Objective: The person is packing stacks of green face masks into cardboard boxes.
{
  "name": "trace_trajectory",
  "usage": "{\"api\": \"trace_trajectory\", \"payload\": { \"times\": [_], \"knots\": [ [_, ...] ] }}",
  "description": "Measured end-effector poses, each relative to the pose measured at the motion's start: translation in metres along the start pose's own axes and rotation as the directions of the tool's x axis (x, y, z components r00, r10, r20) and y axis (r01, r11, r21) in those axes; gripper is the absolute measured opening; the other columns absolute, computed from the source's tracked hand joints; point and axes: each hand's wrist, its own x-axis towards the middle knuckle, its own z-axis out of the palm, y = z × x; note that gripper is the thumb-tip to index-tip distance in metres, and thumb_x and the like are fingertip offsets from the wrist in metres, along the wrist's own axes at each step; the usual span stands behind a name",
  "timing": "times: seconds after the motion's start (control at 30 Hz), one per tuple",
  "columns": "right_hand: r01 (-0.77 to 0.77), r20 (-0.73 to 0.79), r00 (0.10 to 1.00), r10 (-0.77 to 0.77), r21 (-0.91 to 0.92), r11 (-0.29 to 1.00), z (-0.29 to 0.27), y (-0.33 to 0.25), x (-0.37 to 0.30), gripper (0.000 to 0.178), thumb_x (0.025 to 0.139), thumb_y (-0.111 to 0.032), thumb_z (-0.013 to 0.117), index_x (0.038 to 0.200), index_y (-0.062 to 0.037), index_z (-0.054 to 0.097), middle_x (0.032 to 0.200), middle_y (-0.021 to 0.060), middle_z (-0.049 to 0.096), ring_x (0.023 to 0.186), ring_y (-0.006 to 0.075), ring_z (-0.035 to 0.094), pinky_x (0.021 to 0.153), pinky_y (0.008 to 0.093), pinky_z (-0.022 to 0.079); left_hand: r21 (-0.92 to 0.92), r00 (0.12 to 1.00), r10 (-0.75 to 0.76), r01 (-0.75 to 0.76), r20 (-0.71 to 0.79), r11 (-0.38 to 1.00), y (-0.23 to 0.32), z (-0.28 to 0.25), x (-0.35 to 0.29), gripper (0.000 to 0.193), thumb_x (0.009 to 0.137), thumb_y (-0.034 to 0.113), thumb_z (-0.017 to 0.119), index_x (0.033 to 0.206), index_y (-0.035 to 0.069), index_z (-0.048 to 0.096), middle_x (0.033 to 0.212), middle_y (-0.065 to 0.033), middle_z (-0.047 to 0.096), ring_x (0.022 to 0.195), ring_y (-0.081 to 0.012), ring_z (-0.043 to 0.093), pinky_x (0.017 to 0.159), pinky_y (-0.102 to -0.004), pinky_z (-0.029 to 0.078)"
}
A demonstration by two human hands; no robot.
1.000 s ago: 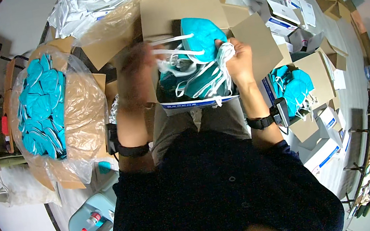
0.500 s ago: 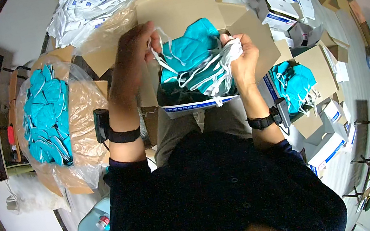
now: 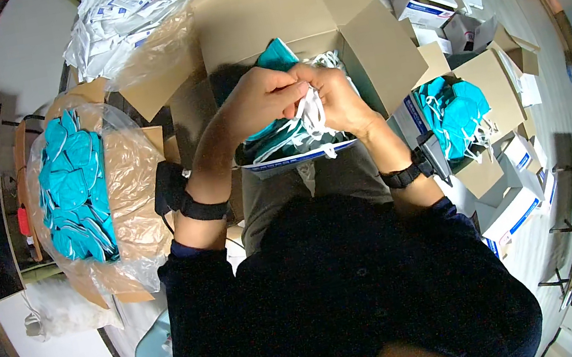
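Over an open cardboard box point(image 3: 256, 15) at my lap, my two hands meet with their fingertips together. My right hand point(image 3: 337, 99) is closed round a bunch of white ear loops point(image 3: 310, 113), which hang below its fingers. My left hand point(image 3: 256, 103) is pinched closed against the right one at the top of that bunch; its fingertips partly hide what they grip. Teal face masks lie in the box beneath and behind my hands, one mask point(image 3: 276, 55) sticking up past my left knuckles. More white loops show behind my right hand.
On the left stands a plastic-lined carton with many teal masks point(image 3: 75, 177). To the right, another box holds teal masks point(image 3: 457, 114) with white loops. White packets point(image 3: 128, 23) pile up at the far left. Small white boxes point(image 3: 427, 1) stand at the far right. A blue-green stool point(image 3: 152, 351) is at lower left.
My left hand has come right and down from the box's left side to meet the right hand. My right hand has moved left, still gripping the loops. The view has shifted slightly.
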Motion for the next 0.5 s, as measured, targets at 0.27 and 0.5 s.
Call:
{"api": "trace_trajectory", "payload": {
  "times": [0.27,0.5],
  "knots": [
    [-0.039,-0.393,0.917,0.067,0.077,0.996,-0.006,0.019,0.0,0.01,0.084,-0.004,0.056,0.085,-0.0013,0.066,0.073,0.0076,0.068,0.063,0.0149,0.06,0.059,0.0263,0.047,-0.005,0.935,0.027,-0.03,-0.352,1.0,-0.003,0.015,-0.007,0.033,0.095,0.028,0.054,0.076,0.003,0.064,0.061,0.0005,0.056,0.058,-0.0082,0.052,0.055,-0.0224,0.041],
    [0.027,-0.153,0.89,0.429,0.958,0.286,-0.016,0.032,0.011,0.005,0.088,-0.009,0.057,0.085,-0.0047,0.058,0.072,0.0075,0.058,0.057,0.0176,0.053,0.051,0.0286,0.045,-0.042,0.876,0.059,-0.09,-0.479,0.995,-0.028,0.066,0.009,0.031,0.095,0.027,0.053,0.08,0.0,0.058,0.063,-0.014,0.054,0.056,-0.0218,0.052,0.055,-0.0359,0.042]
  ]
}}
